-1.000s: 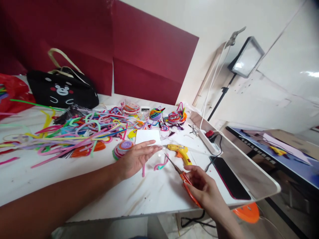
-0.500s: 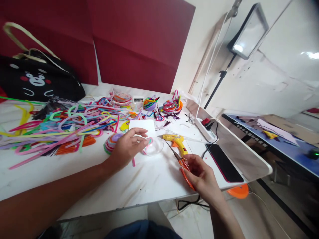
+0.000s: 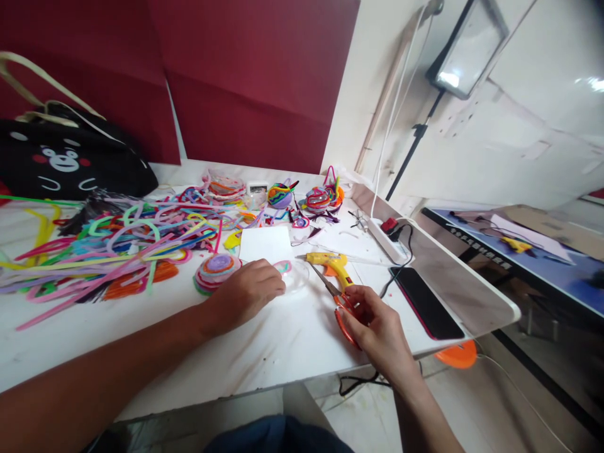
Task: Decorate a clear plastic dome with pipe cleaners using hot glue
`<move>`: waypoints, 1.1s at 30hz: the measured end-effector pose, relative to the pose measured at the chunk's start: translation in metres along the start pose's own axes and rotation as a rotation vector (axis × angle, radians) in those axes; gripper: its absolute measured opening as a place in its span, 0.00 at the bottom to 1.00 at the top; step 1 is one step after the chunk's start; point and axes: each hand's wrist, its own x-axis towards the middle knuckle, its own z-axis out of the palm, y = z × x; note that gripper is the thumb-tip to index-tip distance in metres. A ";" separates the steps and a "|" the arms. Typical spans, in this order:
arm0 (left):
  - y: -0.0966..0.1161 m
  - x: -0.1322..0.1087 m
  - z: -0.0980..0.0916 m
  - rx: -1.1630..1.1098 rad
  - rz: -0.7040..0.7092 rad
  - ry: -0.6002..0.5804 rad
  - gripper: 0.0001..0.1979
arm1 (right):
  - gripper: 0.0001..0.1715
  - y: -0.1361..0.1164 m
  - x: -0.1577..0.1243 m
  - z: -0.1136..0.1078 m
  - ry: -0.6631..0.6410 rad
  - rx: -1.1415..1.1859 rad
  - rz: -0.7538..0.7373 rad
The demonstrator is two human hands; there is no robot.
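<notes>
My right hand (image 3: pixel 377 324) grips a pair of scissors (image 3: pixel 345 302) by the orange handles. Their blades point up and left, towards the yellow glue gun (image 3: pixel 337 261) lying on the table. My left hand (image 3: pixel 252 289) is low over the tabletop with its fingers curled down and closed; whatever is under them is hidden. Right beside those fingertips is a clear round plastic piece (image 3: pixel 297 277) with a bit of pink and green on it. Partly behind my left hand sits a dome wound in coloured pipe cleaners (image 3: pixel 218 270), with a lilac top.
A big heap of loose pipe cleaners (image 3: pixel 127 242) covers the left of the table. Behind my left hand lies a white card (image 3: pixel 267 244). Several colourful wound balls, including a purple one (image 3: pixel 280 196), stand at the back. To the right are a power strip (image 3: pixel 389 242) and a phone (image 3: pixel 427 305).
My left hand has lowered to the table and its fingers have curled closed; the pink strip seen below it is now covered. The scissors stay in my right hand, shifted slightly left.
</notes>
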 end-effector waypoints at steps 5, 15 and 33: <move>0.008 0.006 -0.007 -0.193 -0.211 0.239 0.02 | 0.18 -0.004 0.006 0.004 0.092 -0.192 -0.084; 0.018 0.017 -0.009 -1.056 -0.645 0.532 0.10 | 0.10 -0.020 0.016 0.025 -0.024 -0.528 -0.208; 0.023 0.014 -0.004 -1.238 -0.661 0.522 0.16 | 0.13 -0.025 0.021 0.039 0.043 -0.389 -0.347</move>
